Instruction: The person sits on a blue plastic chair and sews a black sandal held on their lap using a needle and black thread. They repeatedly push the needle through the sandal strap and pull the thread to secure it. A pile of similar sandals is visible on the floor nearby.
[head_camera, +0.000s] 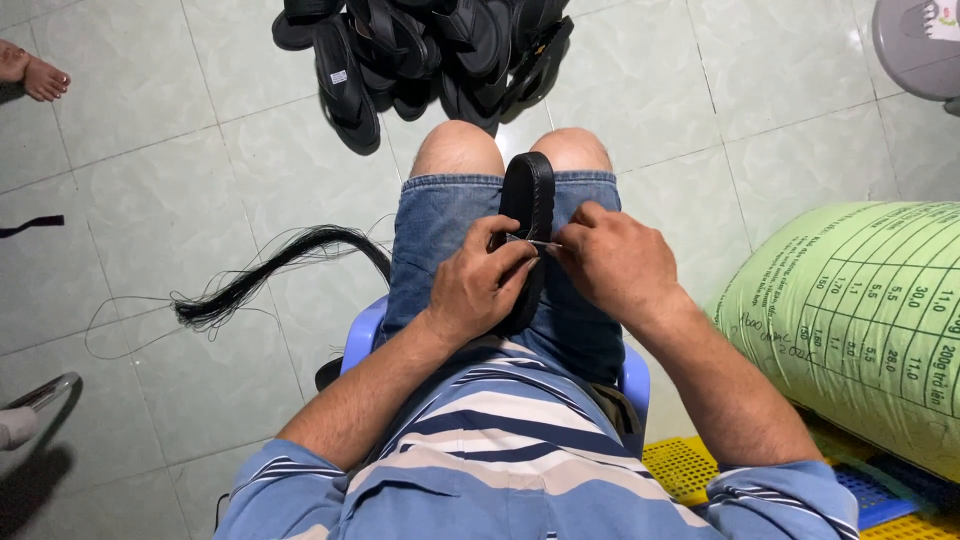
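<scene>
Pale green floor tiles surround the seated person, whose left hand (480, 285) grips a black rubber sandal sole (528, 215) at frame centre while the right hand (612, 262) pinches a thin needle (532, 241), seemingly mid-stitch; pulling it through likely needs steady tension.

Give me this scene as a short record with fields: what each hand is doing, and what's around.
Left hand: left hand grips the black sandal sole resting on the lap
Right hand: right hand pinches a thin needle at the sole's edge
Seat: blue plastic stool
Floor ahead: pile of black sandals on pale tiles
Floor left: bundle of black thread
Right side: green printed sack over yellow crate
</scene>
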